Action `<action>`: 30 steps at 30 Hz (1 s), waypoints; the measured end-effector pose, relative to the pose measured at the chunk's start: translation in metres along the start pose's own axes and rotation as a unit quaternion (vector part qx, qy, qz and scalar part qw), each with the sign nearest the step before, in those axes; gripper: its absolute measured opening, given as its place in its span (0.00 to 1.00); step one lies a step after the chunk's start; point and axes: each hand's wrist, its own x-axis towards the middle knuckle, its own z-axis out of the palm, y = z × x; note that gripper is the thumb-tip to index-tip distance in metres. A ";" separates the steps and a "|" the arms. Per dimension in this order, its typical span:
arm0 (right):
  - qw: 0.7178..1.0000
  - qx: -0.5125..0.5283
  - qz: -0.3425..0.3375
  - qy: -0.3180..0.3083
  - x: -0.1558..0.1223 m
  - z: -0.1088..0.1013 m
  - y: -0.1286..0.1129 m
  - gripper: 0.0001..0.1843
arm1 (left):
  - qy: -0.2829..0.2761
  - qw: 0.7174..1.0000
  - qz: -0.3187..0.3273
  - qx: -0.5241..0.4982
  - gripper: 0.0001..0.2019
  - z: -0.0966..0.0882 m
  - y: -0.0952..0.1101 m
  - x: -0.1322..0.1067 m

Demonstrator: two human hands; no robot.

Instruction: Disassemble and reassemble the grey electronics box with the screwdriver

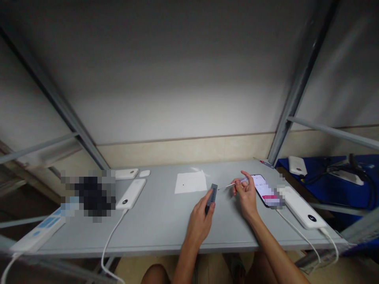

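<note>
My left hand is closed round a dark grey ribbed bar, a small bit holder, held upright over the grey table. My right hand pinches a thin screwdriver whose tip points left toward the top of the holder. A phone with a lit screen lies just right of my right hand. A white sheet of paper with a tiny dark speck on it lies behind the holder.
A white power bank with a cable lies at the right edge. Another white power bank with a cable, and two small white cases, lie at the left. A white power strip sits at far left. Grey metal frame posts stand behind.
</note>
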 end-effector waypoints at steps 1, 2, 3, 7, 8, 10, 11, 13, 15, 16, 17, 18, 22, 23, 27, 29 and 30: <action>1.000 -0.005 -0.006 -0.007 0.000 0.001 -0.003 0.32 | -0.005 1.000 -0.001 0.000 0.23 0.000 0.000 0.000; 1.000 -0.011 -0.013 -0.016 -0.001 0.003 -0.007 0.32 | -0.008 1.000 -0.001 0.003 0.24 0.001 -0.001 -0.001; 0.999 -0.016 -0.020 -0.029 -0.001 0.005 -0.012 0.31 | -0.010 1.000 0.000 0.006 0.26 0.002 -0.002 -0.001; 0.992 -0.042 -0.040 -0.114 -0.003 0.016 -0.032 0.25 | 0.006 1.000 0.003 0.026 0.32 0.008 -0.011 -0.002; 0.988 -0.052 -0.044 -0.139 -0.004 0.019 -0.037 0.23 | 0.012 0.999 0.003 0.030 0.32 0.010 -0.013 -0.002; 0.979 -0.075 -0.054 -0.184 -0.006 0.025 -0.046 0.20 | 0.019 0.999 0.006 0.037 0.30 0.013 -0.017 -0.002; 0.974 -0.087 -0.059 -0.203 -0.007 0.028 -0.049 0.19 | 0.021 0.999 0.007 0.040 0.30 0.014 -0.018 -0.002; 0.964 -0.108 -0.068 -0.233 -0.008 0.032 -0.054 0.18 | 0.026 0.999 0.010 0.044 0.29 0.015 -0.020 -0.002; 0.956 -0.128 -0.071 -0.255 -0.008 0.035 -0.056 0.17 | 0.027 0.998 0.010 0.046 0.27 0.016 -0.021 -0.003; 0.951 -0.138 -0.073 -0.265 -0.008 0.036 -0.056 0.17 | 0.026 0.999 0.008 0.046 0.27 0.016 -0.021 -0.003; 0.947 -0.148 -0.075 -0.274 -0.008 0.037 -0.056 0.17 | 0.024 0.999 0.004 0.043 0.27 0.016 -0.021 -0.003; 0.943 -0.157 -0.077 -0.282 -0.008 0.037 -0.056 0.16 | 0.020 0.999 0.000 0.040 0.26 0.016 -0.021 -0.003; 0.934 -0.183 -0.081 -0.296 -0.010 0.039 -0.055 0.16 | 0.004 1.000 -0.007 0.022 0.26 0.015 -0.018 -0.003; 0.933 -0.188 -0.079 -0.296 -0.011 0.040 -0.054 0.15 | 0.001 1.000 -0.006 0.018 0.25 0.014 -0.016 -0.003; 0.931 -0.198 -0.077 -0.296 -0.012 0.040 -0.051 0.15 | -0.003 1.000 -0.001 0.013 0.25 0.011 -0.011 -0.003; 0.930 -0.205 -0.078 -0.295 -0.011 0.039 -0.050 0.15 | -0.004 1.000 0.003 0.017 0.25 0.010 -0.010 -0.003; 0.929 -0.209 -0.077 -0.296 -0.011 0.038 -0.050 0.16 | -0.005 1.000 0.006 0.019 0.25 0.010 -0.010 -0.003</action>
